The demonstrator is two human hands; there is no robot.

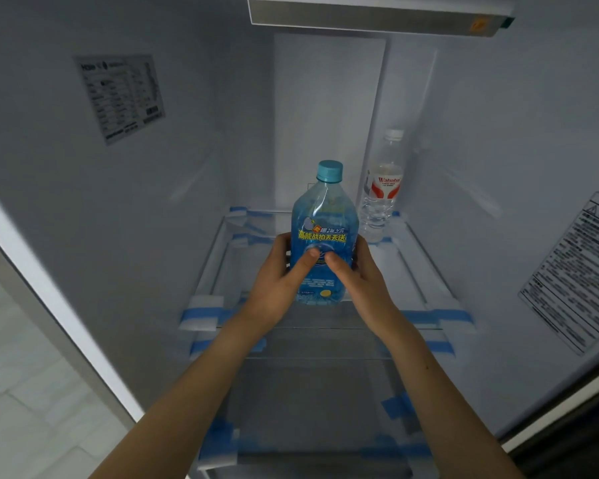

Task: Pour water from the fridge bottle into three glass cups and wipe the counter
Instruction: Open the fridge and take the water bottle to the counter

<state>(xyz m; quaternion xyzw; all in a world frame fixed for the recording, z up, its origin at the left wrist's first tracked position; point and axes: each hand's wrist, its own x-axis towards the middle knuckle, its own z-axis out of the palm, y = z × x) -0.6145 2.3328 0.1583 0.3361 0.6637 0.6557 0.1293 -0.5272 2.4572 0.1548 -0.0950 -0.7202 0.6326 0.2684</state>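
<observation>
Both grips, left hand and right hand, wrap the blue bottle at mid-body over the fridge shelf; probably full, heavy, thin-walled, maybe slick, so support low

The blue bottle stands upright at the frame's centre, teal cap on, blue label with yellow lettering facing the camera, its base at the glass shelf's front edge.
</observation>
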